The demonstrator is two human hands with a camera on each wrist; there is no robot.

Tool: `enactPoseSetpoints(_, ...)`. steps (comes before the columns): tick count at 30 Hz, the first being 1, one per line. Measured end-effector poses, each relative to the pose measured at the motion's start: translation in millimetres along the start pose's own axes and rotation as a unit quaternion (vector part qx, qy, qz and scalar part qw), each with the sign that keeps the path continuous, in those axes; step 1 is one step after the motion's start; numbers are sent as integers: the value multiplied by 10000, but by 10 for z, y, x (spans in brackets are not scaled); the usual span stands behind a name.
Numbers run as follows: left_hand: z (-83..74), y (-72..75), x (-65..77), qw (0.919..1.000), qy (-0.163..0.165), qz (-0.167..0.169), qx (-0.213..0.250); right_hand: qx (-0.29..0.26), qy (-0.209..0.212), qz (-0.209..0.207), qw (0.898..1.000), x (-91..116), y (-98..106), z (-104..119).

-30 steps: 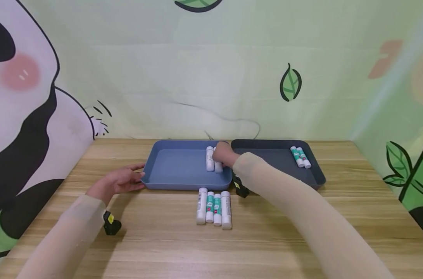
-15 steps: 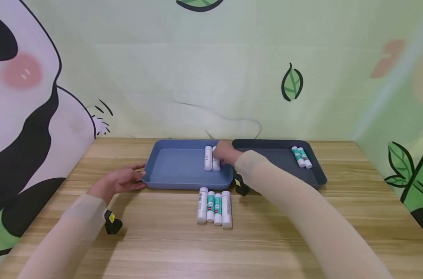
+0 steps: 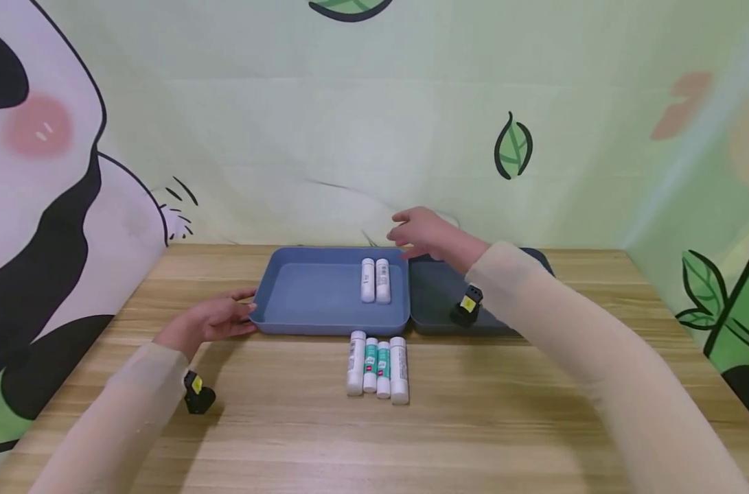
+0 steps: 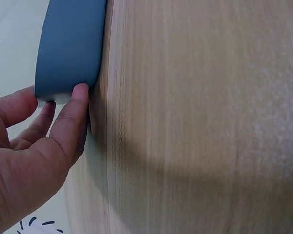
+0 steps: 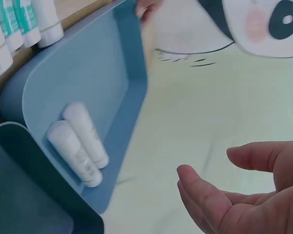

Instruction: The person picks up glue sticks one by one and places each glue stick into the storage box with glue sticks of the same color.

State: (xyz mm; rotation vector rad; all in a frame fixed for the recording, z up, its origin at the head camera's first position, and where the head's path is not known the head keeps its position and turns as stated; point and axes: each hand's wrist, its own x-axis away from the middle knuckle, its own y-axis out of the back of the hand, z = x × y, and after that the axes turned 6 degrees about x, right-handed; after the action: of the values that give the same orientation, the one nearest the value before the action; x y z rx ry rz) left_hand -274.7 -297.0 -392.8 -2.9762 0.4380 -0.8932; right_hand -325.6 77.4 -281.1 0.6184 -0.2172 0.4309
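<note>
My left hand [image 3: 216, 319] holds the left end of a blue tray [image 3: 312, 322], its thumb at the rim and a fingertip low on the end wall [image 4: 71, 53] in the left wrist view. Above the back edge, near where the two trays meet, my right hand [image 3: 423, 233] is raised with nothing in it; its fingers are spread from the thumb in the right wrist view. Two white glue sticks [image 3: 367, 280] lie side by side at the blue tray's right end. In front of that tray, two larger white glue sticks [image 3: 399, 370] flank two smaller green-and-white glue sticks [image 3: 371, 366].
A black tray [image 3: 432, 312] stands against the blue tray's right side, partly covered by my right sleeve [image 3: 553, 315]. The glue sticks inside it are mostly hidden. Behind the wooden table [image 3: 275, 425] hangs a printed backdrop [image 3: 287, 137].
My right hand has let go of the second white glue stick in the blue tray, then risen up and back to the right. My left hand keeps its place on the tray.
</note>
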Motion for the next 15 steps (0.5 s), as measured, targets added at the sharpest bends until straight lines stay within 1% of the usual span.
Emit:
enactPoseSetpoints(3,-3,7,4,10000,5,-29,19,117,223,64,9997,179,82,-3)
enactPoseSetpoints(6,4,18,-4,10000,43,-58,56,278,459,114,9985,337,135,-56)
enactPoseSetpoints(9,13,30,-13,9999,62,-70,74,322,684,113,9971,504,166,-105)
enactPoseSetpoints(15,9,27,-17,9999,14,-52,100,445,890,39,9950,834,215,-185)
